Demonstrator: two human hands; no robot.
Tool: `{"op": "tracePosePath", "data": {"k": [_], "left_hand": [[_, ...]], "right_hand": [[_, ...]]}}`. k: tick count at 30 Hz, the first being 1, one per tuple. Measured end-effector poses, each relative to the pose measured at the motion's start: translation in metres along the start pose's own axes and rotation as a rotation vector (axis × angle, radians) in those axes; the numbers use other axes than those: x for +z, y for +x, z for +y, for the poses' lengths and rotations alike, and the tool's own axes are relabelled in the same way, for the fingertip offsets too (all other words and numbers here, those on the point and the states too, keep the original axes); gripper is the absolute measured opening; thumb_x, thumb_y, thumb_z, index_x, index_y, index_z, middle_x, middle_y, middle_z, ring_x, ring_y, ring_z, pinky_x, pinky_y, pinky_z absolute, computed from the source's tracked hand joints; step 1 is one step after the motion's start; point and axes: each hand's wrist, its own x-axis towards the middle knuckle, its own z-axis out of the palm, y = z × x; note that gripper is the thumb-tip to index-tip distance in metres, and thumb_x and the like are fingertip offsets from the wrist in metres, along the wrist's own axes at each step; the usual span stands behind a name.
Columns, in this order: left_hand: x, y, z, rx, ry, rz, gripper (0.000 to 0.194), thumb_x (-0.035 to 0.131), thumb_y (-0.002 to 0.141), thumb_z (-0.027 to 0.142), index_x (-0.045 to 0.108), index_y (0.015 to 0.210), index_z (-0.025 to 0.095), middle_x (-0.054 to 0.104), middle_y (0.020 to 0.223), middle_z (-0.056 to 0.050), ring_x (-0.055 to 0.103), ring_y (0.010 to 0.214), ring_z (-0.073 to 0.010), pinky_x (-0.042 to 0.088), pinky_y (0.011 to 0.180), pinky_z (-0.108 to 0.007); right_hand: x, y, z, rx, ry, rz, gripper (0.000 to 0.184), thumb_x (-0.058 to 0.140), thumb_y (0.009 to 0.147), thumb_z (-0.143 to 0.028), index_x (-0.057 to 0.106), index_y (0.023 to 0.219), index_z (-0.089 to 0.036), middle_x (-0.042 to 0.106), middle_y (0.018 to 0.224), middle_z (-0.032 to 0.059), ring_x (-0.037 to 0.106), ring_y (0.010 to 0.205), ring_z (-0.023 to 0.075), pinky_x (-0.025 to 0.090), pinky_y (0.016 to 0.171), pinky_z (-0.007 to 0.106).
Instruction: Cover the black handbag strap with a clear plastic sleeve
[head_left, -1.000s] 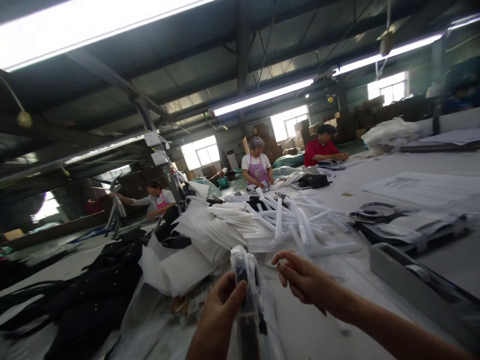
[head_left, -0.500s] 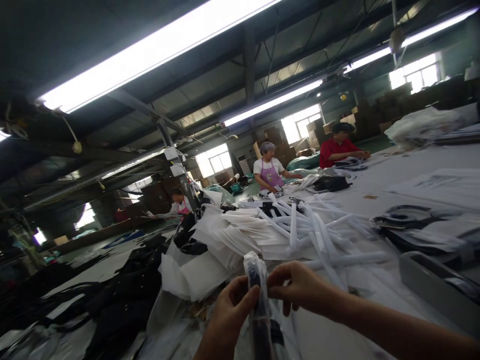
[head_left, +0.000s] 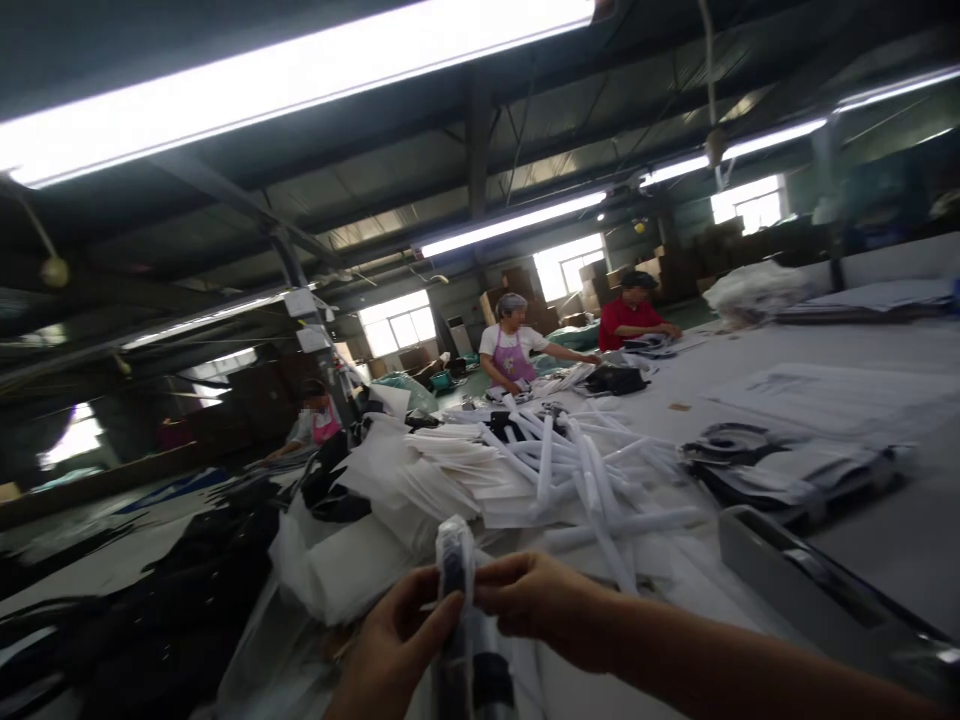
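My left hand (head_left: 394,650) and right hand (head_left: 536,605) both pinch a slim dark item in crinkly clear plastic sleeve (head_left: 455,560). Behind lie smooth white rolled tubes (head_left: 577,470) on the pale surface (head_left: 885,520).

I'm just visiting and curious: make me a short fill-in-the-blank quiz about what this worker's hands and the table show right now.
1. Both hands, the left hand and the right hand, pinch one dark item wrapped in clear ____.
2. Behind it lies a pile of white rolled tubes, coloured ____.
3. The far co-worker wears a ____ top.
4. The co-worker with the hair cover wears a ____ apron.

Missing words: plastic; white; red; pink
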Motion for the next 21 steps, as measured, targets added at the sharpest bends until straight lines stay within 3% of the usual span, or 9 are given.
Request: {"op": "tracePosePath", "data": {"k": [3, 7, 9, 13, 15, 18, 21], "left_hand": [[0.005, -0.003, 0.005, -0.038, 0.016, -0.013, 0.06, 0.082, 0.065, 0.06, 0.072, 0.105, 0.016, 0.076, 0.096, -0.009, 0.07, 0.088, -0.0268, 0.054, 0.077, -0.032], [0.007, -0.009, 0.004, -0.091, 0.0, 0.011, 0.065, 0.084, 0.066, 0.058, 0.07, 0.112, 0.015, 0.075, 0.082, -0.007, 0.069, 0.081, -0.0233, 0.051, 0.072, -0.029], [0.008, -0.01, 0.002, -0.07, -0.018, 0.023, 0.065, 0.085, 0.065, 0.057, 0.07, 0.112, 0.015, 0.075, 0.089, -0.008, 0.068, 0.082, -0.0224, 0.051, 0.074, -0.029], [0.009, -0.01, 0.0, 0.046, -0.011, 0.029, 0.056, 0.086, 0.065, 0.056, 0.075, 0.103, 0.017, 0.065, 0.127, -0.012, 0.067, 0.083, -0.0193, 0.051, 0.073, -0.028], [0.011, -0.011, 0.0, 0.048, -0.033, 0.005, 0.057, 0.086, 0.066, 0.056, 0.074, 0.105, 0.016, 0.068, 0.12, -0.013, 0.067, 0.078, -0.0177, 0.05, 0.069, -0.027], [0.018, -0.015, 0.001, 0.016, -0.104, -0.048, 0.058, 0.085, 0.069, 0.052, 0.072, 0.111, 0.014, 0.075, 0.094, -0.011, 0.067, 0.079, -0.0192, 0.049, 0.07, -0.026], [0.025, -0.017, 0.003, 0.039, -0.18, -0.058, 0.056, 0.085, 0.071, 0.048, 0.071, 0.113, 0.013, 0.074, 0.1, -0.012, 0.068, 0.09, -0.021, 0.05, 0.08, -0.027]], "right_hand": [[0.002, 0.004, 0.0, -0.002, -0.023, 0.02, 0.044, 0.089, 0.061, -0.041, 0.08, 0.099, -0.02, 0.069, 0.088, 0.0023, 0.049, 0.074, 0.01, 0.032, 0.067, 0.023], [0.009, -0.001, -0.007, -0.024, -0.039, -0.049, 0.042, 0.084, 0.067, -0.04, 0.079, 0.103, -0.019, 0.073, 0.092, 0.0034, 0.057, 0.082, 0.0147, 0.036, 0.071, 0.025], [0.011, -0.008, -0.011, -0.037, -0.052, -0.082, 0.038, 0.08, 0.068, -0.036, 0.079, 0.102, -0.019, 0.074, 0.092, 0.0032, 0.06, 0.087, 0.017, 0.038, 0.076, 0.027], [0.008, -0.021, -0.013, -0.02, -0.029, -0.077, 0.035, 0.068, 0.071, -0.037, 0.078, 0.102, -0.023, 0.074, 0.105, 0.0029, 0.06, 0.109, 0.0229, 0.037, 0.092, 0.031], [0.007, -0.022, -0.01, -0.003, -0.008, 0.013, 0.038, 0.068, 0.073, -0.049, 0.078, 0.102, -0.025, 0.074, 0.109, 0.0027, 0.057, 0.116, 0.0253, 0.037, 0.093, 0.034], [0.007, -0.017, -0.001, 0.019, -0.074, 0.132, 0.048, 0.073, 0.072, -0.064, 0.078, 0.103, -0.027, 0.075, 0.102, 0.0025, 0.06, 0.108, 0.0252, 0.039, 0.084, 0.032], [0.007, -0.008, 0.009, -0.016, -0.118, 0.18, 0.054, 0.079, 0.068, -0.066, 0.079, 0.101, -0.025, 0.075, 0.087, 0.0017, 0.062, 0.085, 0.0199, 0.039, 0.069, 0.027]]}}
